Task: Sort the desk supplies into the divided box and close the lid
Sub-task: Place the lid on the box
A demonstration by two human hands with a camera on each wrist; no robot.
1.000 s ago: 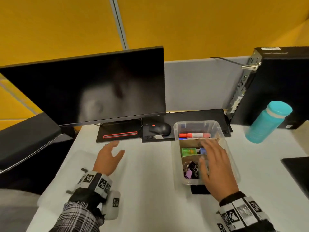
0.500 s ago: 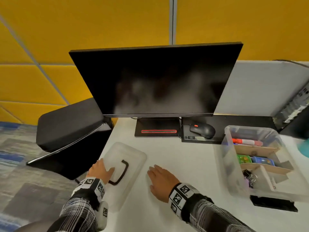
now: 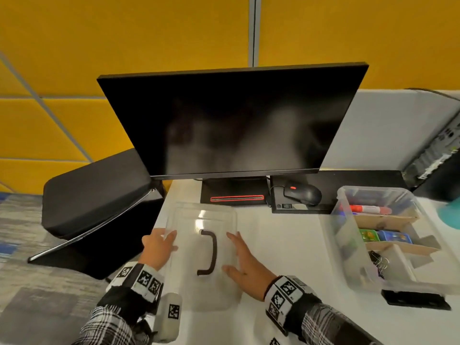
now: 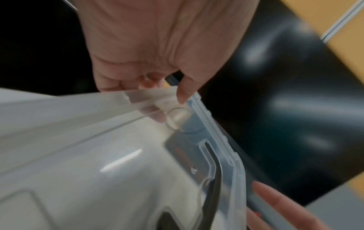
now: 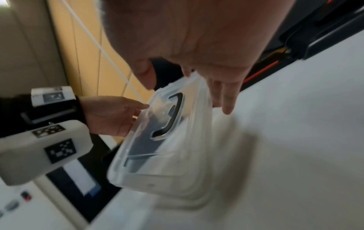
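Note:
A clear plastic lid with a black handle is held between both hands near the desk's left front. My left hand pinches its left rim, thumb on top and fingers beneath. My right hand lies with straight fingers against the right rim. In the right wrist view the lid hangs tilted above the desk. At the right stands the clear divided box, uncovered, holding a red marker, green and blue items and binder clips.
A black monitor stands behind the lid, with a mouse on a black pad to its right. A black chair sits off the desk's left edge. A teal bottle and a flat black object flank the box.
My right hand left the box and crossed to the lid's right rim. The left hand took hold of the left rim, and the lid turned and rose off the desk.

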